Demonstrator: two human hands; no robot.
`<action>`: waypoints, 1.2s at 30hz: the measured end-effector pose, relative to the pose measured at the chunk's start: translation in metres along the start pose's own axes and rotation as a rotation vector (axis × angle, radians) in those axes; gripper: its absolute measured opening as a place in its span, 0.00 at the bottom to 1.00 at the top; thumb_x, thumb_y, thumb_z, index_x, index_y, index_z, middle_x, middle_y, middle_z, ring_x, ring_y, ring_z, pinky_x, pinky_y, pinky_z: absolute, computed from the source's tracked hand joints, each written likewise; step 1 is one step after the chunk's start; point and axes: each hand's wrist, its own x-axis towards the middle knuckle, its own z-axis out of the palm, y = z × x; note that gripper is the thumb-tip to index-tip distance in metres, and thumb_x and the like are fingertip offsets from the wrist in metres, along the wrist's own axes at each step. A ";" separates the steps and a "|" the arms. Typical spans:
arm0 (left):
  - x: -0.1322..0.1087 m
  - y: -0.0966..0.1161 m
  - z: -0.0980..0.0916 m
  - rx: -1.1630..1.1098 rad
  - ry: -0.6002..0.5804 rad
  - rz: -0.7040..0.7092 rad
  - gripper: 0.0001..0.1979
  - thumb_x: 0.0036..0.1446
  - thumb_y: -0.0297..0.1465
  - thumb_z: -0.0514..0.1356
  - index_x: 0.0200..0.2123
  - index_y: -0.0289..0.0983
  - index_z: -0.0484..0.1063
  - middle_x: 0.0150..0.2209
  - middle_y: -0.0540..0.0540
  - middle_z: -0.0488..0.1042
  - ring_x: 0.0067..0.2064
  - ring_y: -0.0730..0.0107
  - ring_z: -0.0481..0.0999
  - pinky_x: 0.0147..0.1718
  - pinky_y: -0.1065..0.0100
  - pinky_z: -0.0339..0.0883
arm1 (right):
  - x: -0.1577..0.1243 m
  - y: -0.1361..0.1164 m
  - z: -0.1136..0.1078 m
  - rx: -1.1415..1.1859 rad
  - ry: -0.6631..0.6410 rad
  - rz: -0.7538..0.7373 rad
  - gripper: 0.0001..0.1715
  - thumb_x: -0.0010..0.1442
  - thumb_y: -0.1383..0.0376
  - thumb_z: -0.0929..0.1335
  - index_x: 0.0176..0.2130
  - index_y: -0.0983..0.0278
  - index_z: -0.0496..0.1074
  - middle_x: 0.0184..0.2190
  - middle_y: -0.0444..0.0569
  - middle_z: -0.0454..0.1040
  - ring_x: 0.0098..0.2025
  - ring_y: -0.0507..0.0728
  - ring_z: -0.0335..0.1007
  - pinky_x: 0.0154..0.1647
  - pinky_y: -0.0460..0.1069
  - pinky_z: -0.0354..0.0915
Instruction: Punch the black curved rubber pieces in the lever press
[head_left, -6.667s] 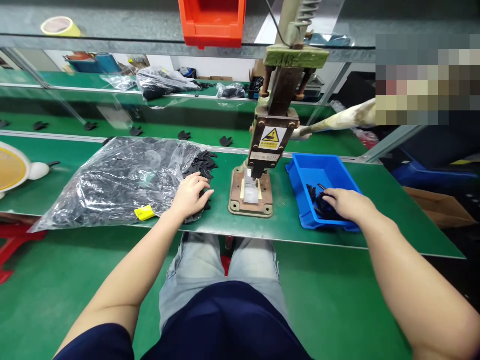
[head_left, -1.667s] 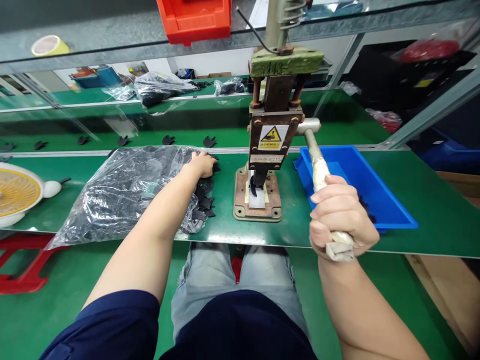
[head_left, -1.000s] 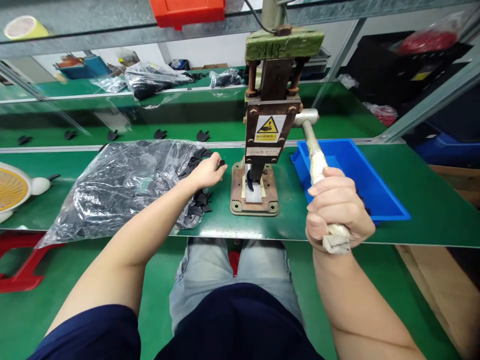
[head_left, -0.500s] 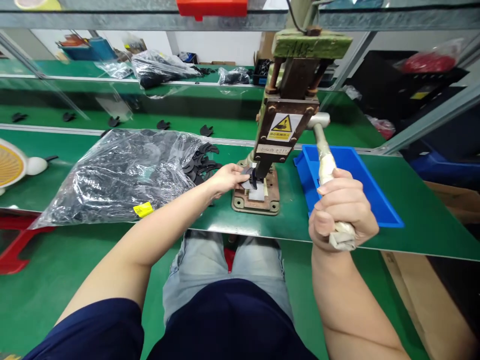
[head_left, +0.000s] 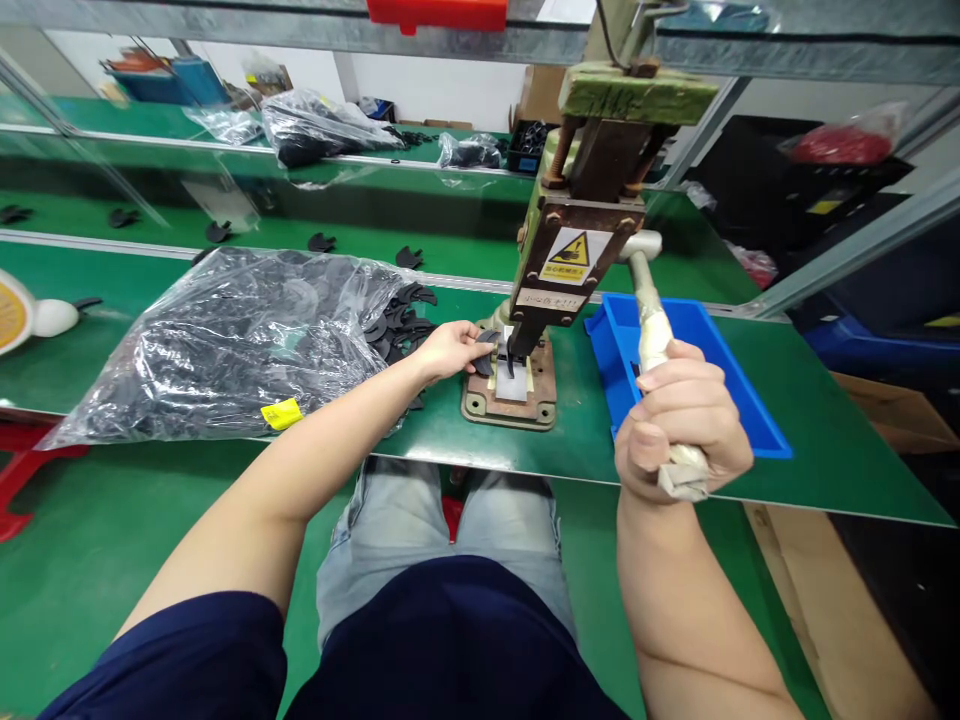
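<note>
My left hand (head_left: 454, 352) pinches a black plastic piece (head_left: 486, 354) at the left side of the base of a green and brown hand press (head_left: 574, 255). A small dark part (head_left: 511, 362) stands on the pale plate under the ram. My right hand (head_left: 686, 420) is wrapped round the tape-covered press lever (head_left: 652, 325), which is raised in front of a blue bin (head_left: 731, 385). To the left of my left hand, a clear bag (head_left: 247, 345) full of black pieces lies on the green table, with loose pieces (head_left: 397, 320) spilling from its mouth.
Several black pieces (head_left: 322, 242) lie spaced out on the green strip behind the bag. A white and yellow fan (head_left: 19, 312) sits at the far left. Above hangs a metal shelf beam (head_left: 285, 30) with a red bin (head_left: 442, 12). Bagged parts (head_left: 322, 130) rest at the back.
The black piece in my left hand has moved slightly left, off the small dark part under the ram. The whole view has shifted a little; my right hand still grips the lever.
</note>
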 end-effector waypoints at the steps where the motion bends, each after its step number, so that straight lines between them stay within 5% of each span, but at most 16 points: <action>1: 0.002 0.000 0.001 0.004 -0.011 0.004 0.14 0.56 0.27 0.77 0.33 0.34 0.73 0.25 0.51 0.77 0.23 0.78 0.74 0.23 0.75 0.72 | 0.000 0.000 0.000 0.001 -0.010 -0.004 0.22 0.62 0.56 0.74 0.24 0.59 0.65 0.21 0.38 0.69 0.33 0.53 0.75 0.58 0.67 0.74; 10: 0.010 -0.001 -0.002 0.057 -0.129 0.019 0.12 0.55 0.26 0.77 0.36 0.32 0.77 0.28 0.49 0.78 0.27 0.77 0.76 0.28 0.74 0.74 | 0.000 -0.001 -0.003 -0.032 -0.031 -0.004 0.24 0.63 0.54 0.74 0.24 0.59 0.64 0.21 0.37 0.69 0.33 0.53 0.76 0.57 0.66 0.75; 18: 0.013 0.009 -0.004 0.058 -0.197 -0.034 0.17 0.55 0.26 0.78 0.32 0.35 0.70 0.24 0.55 0.70 0.24 0.79 0.73 0.29 0.72 0.76 | -0.001 0.004 -0.002 0.005 -0.014 -0.038 0.23 0.64 0.54 0.73 0.24 0.59 0.65 0.21 0.38 0.68 0.33 0.52 0.75 0.57 0.65 0.74; 36: 0.018 0.018 -0.003 0.129 -0.267 -0.155 0.17 0.56 0.27 0.77 0.32 0.35 0.69 0.25 0.53 0.71 0.24 0.74 0.76 0.28 0.67 0.82 | -0.005 0.006 -0.008 0.010 -0.022 0.003 0.25 0.63 0.52 0.74 0.22 0.58 0.64 0.21 0.39 0.68 0.33 0.54 0.75 0.57 0.66 0.74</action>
